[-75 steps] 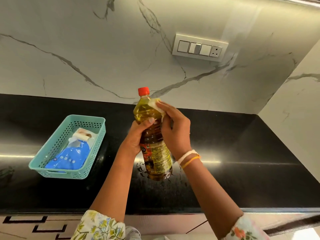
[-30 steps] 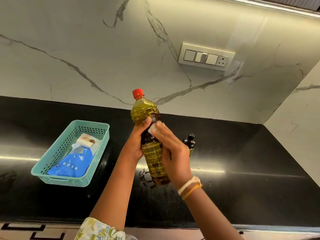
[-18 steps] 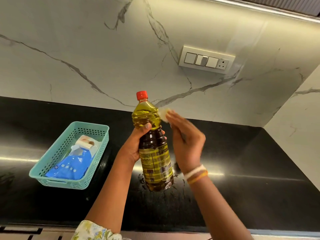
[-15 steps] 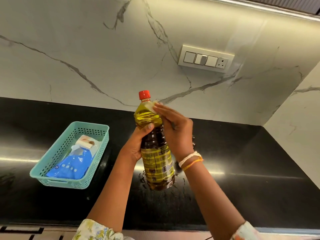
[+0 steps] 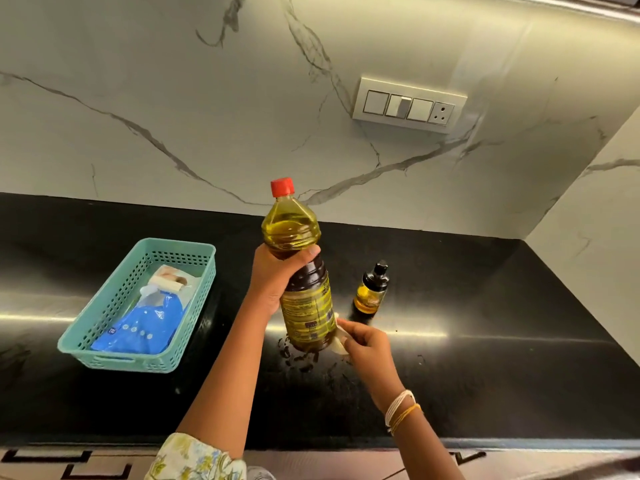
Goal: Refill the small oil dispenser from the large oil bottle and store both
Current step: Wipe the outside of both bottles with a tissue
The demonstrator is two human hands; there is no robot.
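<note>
The large oil bottle [image 5: 304, 289], red-capped and full of yellow oil, is held upright above the black counter [image 5: 485, 375]. My left hand [image 5: 273, 275] grips it around its upper body. My right hand [image 5: 363, 344] pinches a small pale tissue [image 5: 338, 344] against the bottle's lower right side near its base. The small oil dispenser [image 5: 372, 289], amber with a black top, stands on the counter just right of the bottle, free of both hands.
A teal plastic basket [image 5: 104, 355] holding a blue packet [image 5: 142, 327] sits on the counter at left. Oil drops [image 5: 304, 362] mark the counter under the bottle. A marble wall with a switch plate [image 5: 408, 105] rises behind; a side wall closes the right.
My right hand with the tissue has moved from the bottle's shoulder down to its base. This uncovers the small dispenser behind. The left hand keeps its grip on the bottle.
</note>
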